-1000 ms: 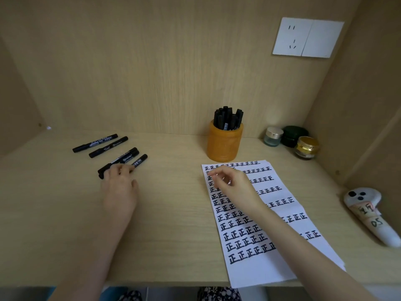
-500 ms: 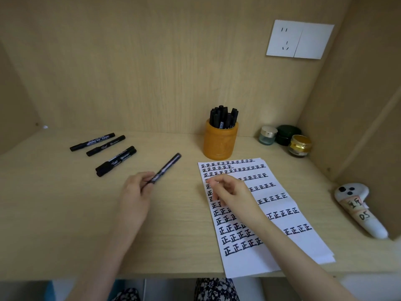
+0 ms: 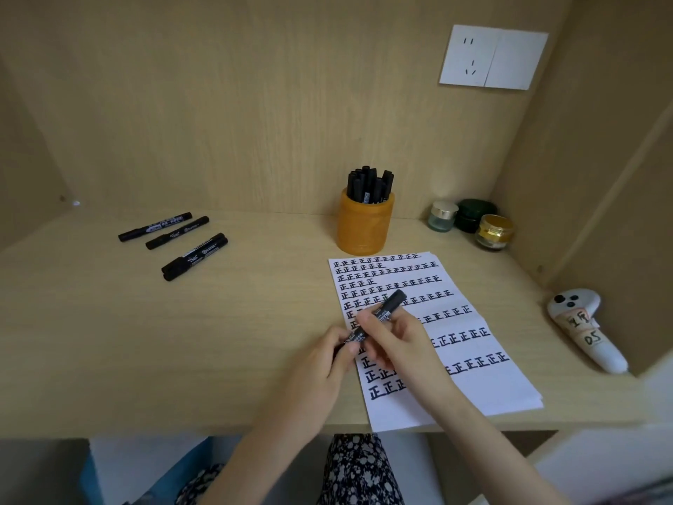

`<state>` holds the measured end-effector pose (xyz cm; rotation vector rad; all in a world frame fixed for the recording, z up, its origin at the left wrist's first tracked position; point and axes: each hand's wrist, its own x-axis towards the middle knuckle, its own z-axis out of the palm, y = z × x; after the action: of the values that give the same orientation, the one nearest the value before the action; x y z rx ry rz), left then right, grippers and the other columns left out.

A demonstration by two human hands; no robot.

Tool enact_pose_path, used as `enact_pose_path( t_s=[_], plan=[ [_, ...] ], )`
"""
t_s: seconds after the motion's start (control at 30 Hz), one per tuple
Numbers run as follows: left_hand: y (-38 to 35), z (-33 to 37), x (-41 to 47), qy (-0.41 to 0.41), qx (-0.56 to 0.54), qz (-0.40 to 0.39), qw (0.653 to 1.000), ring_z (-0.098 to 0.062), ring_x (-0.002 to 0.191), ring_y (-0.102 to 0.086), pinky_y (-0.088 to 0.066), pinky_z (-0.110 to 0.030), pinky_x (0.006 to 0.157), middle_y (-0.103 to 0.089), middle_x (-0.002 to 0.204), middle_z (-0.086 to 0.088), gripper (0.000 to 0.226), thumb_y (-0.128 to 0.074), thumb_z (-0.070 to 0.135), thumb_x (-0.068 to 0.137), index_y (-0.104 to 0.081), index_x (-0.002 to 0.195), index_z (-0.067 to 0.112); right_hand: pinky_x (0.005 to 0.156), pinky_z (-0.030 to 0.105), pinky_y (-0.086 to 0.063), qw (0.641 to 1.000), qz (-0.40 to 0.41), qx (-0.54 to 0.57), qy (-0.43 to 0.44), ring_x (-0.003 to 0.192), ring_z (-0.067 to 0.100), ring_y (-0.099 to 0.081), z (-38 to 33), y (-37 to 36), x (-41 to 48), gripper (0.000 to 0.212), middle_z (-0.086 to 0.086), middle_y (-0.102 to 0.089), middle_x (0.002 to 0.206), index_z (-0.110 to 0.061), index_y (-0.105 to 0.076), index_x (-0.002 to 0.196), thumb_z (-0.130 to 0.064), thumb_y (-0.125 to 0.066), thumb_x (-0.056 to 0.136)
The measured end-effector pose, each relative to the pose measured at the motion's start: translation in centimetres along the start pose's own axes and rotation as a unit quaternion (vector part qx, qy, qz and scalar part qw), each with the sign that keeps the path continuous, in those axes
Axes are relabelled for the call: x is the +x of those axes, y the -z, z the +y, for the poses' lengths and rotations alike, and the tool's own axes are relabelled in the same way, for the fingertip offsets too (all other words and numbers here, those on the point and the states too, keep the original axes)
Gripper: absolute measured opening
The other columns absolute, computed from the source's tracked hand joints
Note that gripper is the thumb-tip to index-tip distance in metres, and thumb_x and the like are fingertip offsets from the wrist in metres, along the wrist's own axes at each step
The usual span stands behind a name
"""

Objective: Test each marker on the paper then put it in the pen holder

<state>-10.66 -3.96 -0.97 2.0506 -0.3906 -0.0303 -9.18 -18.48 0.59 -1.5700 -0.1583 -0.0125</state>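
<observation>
**Marker (image 3: 391,304) held in both hands over the paper**

Grips the marker's near end with the left hand (image 3: 320,362), fingers curled round it. Pinches the barrel further up with the right hand (image 3: 397,344), thumb and fingers closed on it. Holds it slanted, far end pointing away and to the right, just above the near-left part of the paper (image 3: 484,391). Looks like a two-handed hold for pulling off the cap before a test stroke; cannot tell which end bears the cap. Works right over the sheet, presumably so writing can start at once beside the rows of characters already there. Further out on the left of the tabletop (image 3: 182,351), well apart from the paper: the loose markers (image 3: 195,255), probably the untested ones. Just behind the sheet's far edge: the orange pen holder (image 3: 364,227), packed with stored markers (image 3: 369,185) standing upright, placed for a short reach after each test. Off to the right: small jars (image 3: 442,215) and a white controller (image 3: 582,326).
</observation>
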Motion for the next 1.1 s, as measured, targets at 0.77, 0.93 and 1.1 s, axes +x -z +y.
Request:
enact_pose_path(
  t_s=[0.77, 0.93, 1.1],
  plan=[
    [-0.6, 1.2, -2.3, -0.022, -0.144, -0.061, 0.987, -0.009, 0.049, -0.029, -0.026, -0.025, 0.050, -0.035, 0.048, 0.012, 0.019, -0.046, 0.039, 0.092, -0.059, 0.080, 0.033, 0.046, 0.015, -0.030, 0.999, 0.014, -0.025, 0.029, 0.040, 0.007, -0.034, 0.2, 0.4, -4.3, 0.030, -0.006, -0.045, 0.045, -0.010, -0.046, 0.073, -0.032, -0.051, 0.093],
    [-0.7, 1.7, -2.8, -0.037, -0.093, -0.074, 0.992, -0.004, 0.049, -0.035, -0.031, -0.025, 0.056, -0.045, 0.050, 0.016, 0.025, -0.040, 0.054, 0.085, -0.055, 0.089, 0.035, 0.042, 0.016, -0.029, 0.999, 0.041, 0.014, 0.031, 0.038, 0.009, -0.032, -0.4, 0.4, -4.8, 0.031, -0.002, -0.045, 0.043, -0.010, -0.047, 0.066, -0.028, -0.054, 0.091],
    [-0.2, 0.5, -2.6, -0.019, -0.001, -0.015, 1.000, -0.009, 0.059, -0.053, -0.046, -0.031, 0.063, -0.058, 0.065, 0.013, 0.041, -0.028, 0.073, 0.081, -0.053, 0.101, 0.046, 0.045, 0.027, -0.018, 0.984, 0.158, 0.086, 0.004, 0.036, 0.014, -0.026, -0.7, 1.9, -5.1, 0.044, 0.000, -0.037, 0.039, -0.018, -0.044, 0.050, -0.023, -0.055, 0.093]
  ],
)
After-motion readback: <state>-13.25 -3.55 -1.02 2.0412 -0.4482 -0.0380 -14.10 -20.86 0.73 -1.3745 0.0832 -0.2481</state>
